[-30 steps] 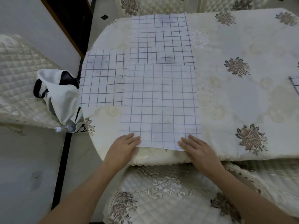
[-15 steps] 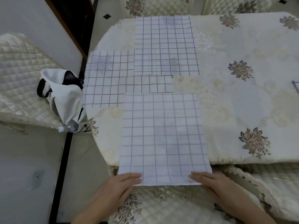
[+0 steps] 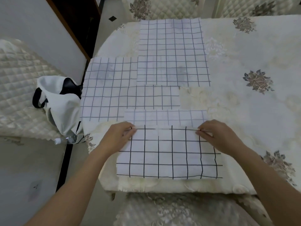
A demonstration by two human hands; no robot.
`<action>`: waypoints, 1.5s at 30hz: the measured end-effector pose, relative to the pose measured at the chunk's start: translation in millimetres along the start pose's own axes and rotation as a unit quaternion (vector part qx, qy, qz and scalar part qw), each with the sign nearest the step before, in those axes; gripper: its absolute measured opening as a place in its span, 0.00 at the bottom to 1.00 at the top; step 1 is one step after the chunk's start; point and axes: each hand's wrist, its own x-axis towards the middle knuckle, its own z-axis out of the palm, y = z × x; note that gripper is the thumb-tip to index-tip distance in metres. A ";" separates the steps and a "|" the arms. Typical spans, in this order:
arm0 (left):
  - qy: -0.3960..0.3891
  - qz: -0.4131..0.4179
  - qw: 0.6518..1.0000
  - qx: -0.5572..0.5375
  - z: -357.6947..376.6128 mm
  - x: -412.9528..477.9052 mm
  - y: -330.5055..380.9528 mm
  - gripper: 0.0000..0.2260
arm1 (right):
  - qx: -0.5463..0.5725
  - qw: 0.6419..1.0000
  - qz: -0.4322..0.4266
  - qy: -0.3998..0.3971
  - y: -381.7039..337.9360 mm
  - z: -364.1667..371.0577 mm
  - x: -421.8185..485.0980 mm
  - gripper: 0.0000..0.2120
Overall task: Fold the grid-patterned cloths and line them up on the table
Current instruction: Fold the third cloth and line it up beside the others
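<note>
A grid-patterned cloth (image 3: 167,154) is seen at the lower centre of the frame, laid at the near edge of the table (image 3: 244,103) and doubled over on itself. The free edge of its upper layer is pinched at both ends. Its left corner is held between the thumb and curled fingers of the left hand (image 3: 117,137), and its right corner is held likewise by the right hand (image 3: 218,136). The bulk of the cloth lies below the two grips, toward the bottom of the frame. A paler-lined strip of the under layer is shown just above the hands. Two more grid cloths are spread flat and overlapping higher up, the upper cloth (image 3: 172,51) at top centre and the side cloth (image 3: 110,88) left of centre. A white bag (image 3: 60,103) and a plastic bottle (image 3: 65,139) are seen at the left.
</note>
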 end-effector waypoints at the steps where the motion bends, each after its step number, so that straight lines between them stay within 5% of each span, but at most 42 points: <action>1: 0.007 0.000 1.000 0.017 0.8 11.6 -2.5 0.10 | -0.006 1.000 0.004 0.000 6.1 3.6 13.3 0.10; 31: 0.179 0.007 0.978 0.103 23.4 88.3 -29.8 0.04 | 0.073 0.981 0.167 0.064 31.7 30.9 84.7 0.07; 38: 0.260 0.029 0.943 0.206 33.4 48.9 -3.9 0.14 | -0.037 0.966 0.092 0.237 2.9 37.6 50.5 0.14; 45: 0.120 0.079 0.961 0.237 123.5 -28.3 39.4 0.25 | -0.043 0.986 0.024 0.161 -95.4 119.0 -18.5 0.21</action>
